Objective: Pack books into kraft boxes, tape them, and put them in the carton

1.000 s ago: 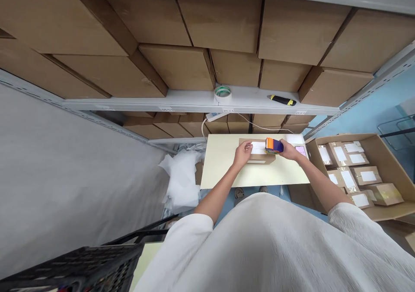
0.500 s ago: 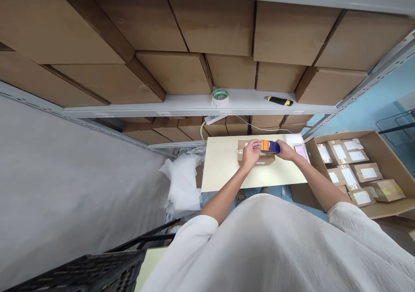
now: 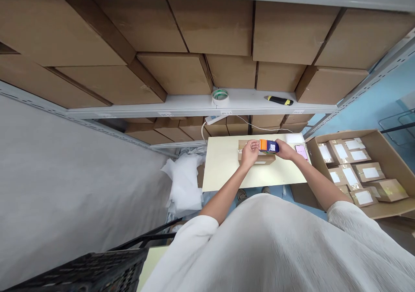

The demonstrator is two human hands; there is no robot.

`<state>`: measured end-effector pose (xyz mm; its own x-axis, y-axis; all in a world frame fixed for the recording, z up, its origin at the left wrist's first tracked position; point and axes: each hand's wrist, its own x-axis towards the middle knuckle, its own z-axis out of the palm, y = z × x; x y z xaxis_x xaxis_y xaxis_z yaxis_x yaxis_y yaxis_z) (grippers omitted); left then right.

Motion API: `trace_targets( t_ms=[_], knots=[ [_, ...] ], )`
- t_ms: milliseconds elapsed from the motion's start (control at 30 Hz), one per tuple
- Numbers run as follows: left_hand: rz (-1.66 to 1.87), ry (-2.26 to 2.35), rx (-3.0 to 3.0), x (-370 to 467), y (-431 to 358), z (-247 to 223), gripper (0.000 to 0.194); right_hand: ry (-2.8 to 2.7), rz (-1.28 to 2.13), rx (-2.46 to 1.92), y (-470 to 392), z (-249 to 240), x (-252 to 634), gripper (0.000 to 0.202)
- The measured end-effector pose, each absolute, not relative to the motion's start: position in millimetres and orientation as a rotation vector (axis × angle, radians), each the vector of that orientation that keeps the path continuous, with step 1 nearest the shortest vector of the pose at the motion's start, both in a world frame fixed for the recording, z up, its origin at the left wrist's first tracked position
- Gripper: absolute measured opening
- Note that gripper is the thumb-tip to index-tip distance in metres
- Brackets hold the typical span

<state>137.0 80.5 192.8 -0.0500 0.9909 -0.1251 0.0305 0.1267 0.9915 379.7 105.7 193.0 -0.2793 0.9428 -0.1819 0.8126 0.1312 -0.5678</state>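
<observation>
while the right hand is clamped around the blue end of the tape dispenser over the carton, the left hand sits above the carton's left part, fingers bent beside the dispenser's orange end; whether they pinch anything cannot be told. the two hands are a little apart, and the carton lies flat on the worktop. to the carton's right, a phone rests on the same surface, and farther right stands an open cardboard box with labelled parcels inside. beyond and above the carton, the metal shelf bears a tape roll and a yellow-and-black utility knife. left of the carton, past the worktop's edge, lie white packing sheets.
</observation>
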Motion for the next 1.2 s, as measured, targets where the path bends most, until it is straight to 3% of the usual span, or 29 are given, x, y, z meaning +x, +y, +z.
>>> trace_targets(
  t_ms=[433,900,1200],
  knots=[
    [1.047,1.313,1.196,131.7,83.7,190.1,0.034,-2.161,0.908,-1.713,103.5,198.6,378.7,0.036],
    [1.081,1.437,0.9,131.8,103.9,169.5,0.027,-2.213,0.904,-1.666,102.9,202.0,379.5,0.031],
    [1.067,1.477,0.845,126.0,103.7,164.5,0.045,-2.235,0.916,-1.675,103.0,211.7,370.0,0.04]
  ],
)
